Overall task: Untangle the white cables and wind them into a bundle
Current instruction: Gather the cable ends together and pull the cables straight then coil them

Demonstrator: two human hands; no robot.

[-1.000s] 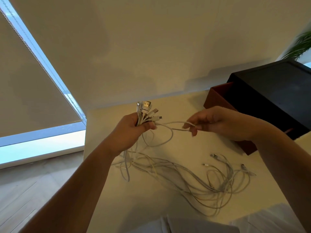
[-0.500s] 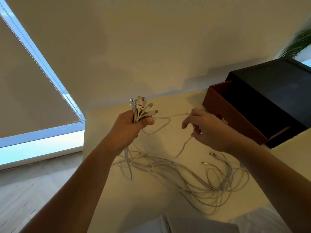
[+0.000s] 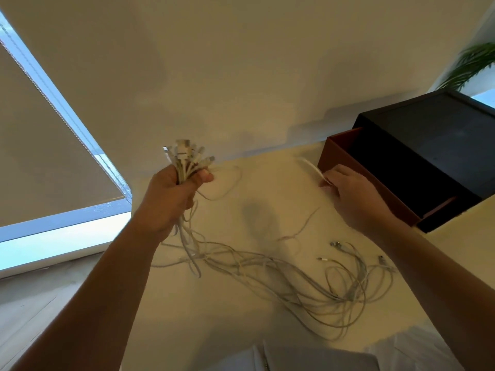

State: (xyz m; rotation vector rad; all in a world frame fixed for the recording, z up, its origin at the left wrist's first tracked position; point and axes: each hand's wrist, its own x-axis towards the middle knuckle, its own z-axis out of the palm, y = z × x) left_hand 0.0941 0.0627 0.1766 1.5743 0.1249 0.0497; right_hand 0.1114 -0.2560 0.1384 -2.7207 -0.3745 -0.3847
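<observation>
Facing a pale wall above a cream worktop [image 3: 270, 188], with a window blind [image 3: 40, 156] off to the left and a dark box [image 3: 428, 145] at the right, a brown tray [image 3: 348, 159] jutting from its near side. Gripping a fistful of plug ends [image 3: 187, 156] in the left hand [image 3: 171, 199], fingers and thumb curled tight round the cords just under the plugs, fist raised above the worktop. Letting the rest of the white cables [image 3: 294, 285] trail down from that fist and sprawl across the worktop in loose, overlapping loops, with a few free ends [image 3: 334, 243] lying near the right forearm. Pinching one strand [image 3: 312, 166] in the right hand [image 3: 356, 199], fingertips closed on it just in front of the brown tray and well apart from the left hand; too blurred for tracing back into the heap. Judging from this, working through the untangling step: collecting the plugs in one fist and drawing single cords free, with no winding begun yet. Needing next, most likely, to follow the pinched strand along to its free end, lifting it clear of the crossings before laying it alongside the others. Calling for a slow, light pull rather than a yank, for fear of tightening the loops into knots.
</observation>
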